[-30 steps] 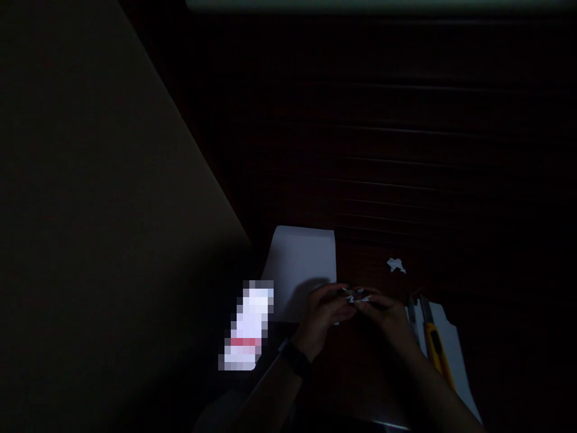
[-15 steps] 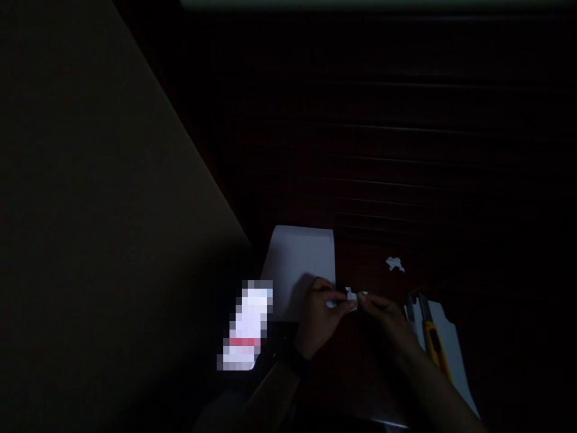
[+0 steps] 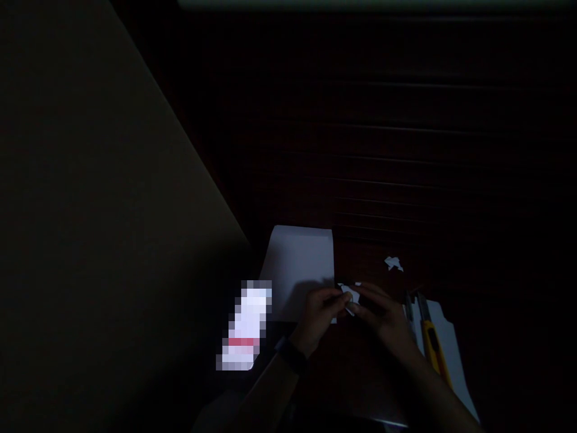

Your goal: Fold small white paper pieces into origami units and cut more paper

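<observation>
A small folded piece of white paper [image 3: 350,296] is pinched between my two hands, above the dark table. My left hand [image 3: 319,313], with a dark watch or band at the wrist, grips its left side with thumb and fingertips. From the other side my right hand [image 3: 382,313] holds it, thumb low and fingers along the upper edge. Fingertips cover part of the folds. Farther back to the right lies another small folded paper shape [image 3: 393,263] with pointed corners.
A large white sheet [image 3: 300,258] lies behind my left hand. Left of it glows a blurred phone screen [image 3: 246,328]. At right, a yellow utility knife [image 3: 433,346] and a dark slim tool [image 3: 409,310] rest on white paper [image 3: 455,355]. A wall [image 3: 112,210] rises at left.
My right hand has turned, its fingers now reaching over the paper's upper edge. The folded paper has tilted and shows a broader white face. The things on the table stay put.
</observation>
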Demonstrator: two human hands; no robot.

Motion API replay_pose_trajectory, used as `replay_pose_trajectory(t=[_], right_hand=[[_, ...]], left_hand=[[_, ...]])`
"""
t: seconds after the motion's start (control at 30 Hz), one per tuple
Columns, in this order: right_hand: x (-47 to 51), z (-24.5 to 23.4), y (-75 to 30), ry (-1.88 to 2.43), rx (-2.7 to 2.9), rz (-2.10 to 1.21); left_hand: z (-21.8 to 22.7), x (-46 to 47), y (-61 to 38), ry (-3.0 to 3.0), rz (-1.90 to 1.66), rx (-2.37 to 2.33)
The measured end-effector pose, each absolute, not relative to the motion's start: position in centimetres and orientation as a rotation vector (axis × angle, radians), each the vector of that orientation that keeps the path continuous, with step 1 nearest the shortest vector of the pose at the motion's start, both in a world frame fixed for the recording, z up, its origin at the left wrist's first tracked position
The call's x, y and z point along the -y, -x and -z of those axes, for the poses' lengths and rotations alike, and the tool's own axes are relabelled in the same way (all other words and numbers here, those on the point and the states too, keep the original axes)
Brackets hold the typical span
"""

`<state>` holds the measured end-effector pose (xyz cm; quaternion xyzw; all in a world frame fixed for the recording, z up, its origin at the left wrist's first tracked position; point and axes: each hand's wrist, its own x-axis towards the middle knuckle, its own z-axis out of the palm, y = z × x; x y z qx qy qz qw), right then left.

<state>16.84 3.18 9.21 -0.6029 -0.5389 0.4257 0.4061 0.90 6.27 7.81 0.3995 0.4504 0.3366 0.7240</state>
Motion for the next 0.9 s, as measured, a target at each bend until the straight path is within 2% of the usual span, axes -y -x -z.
replay_pose_trajectory(t=[0.33,0.67,0.9], right_hand=[[-3.2,-8.9,-17.0,1.474,1.576,-0.894],[-3.1,-9.5,-17.0,1.518,1.539,-0.947],[-3.1,-11.3,-17.7,1.425,1.529,-1.164]], left_hand=[[-9.4,-6.6,-0.9,-0.877,-0.727,-0.973],[-9.5,-6.3,-0.7,-0.768,-0.730,-0.921],[-8.5,-6.5,0.0,-0.444,-0.704,-0.898]])
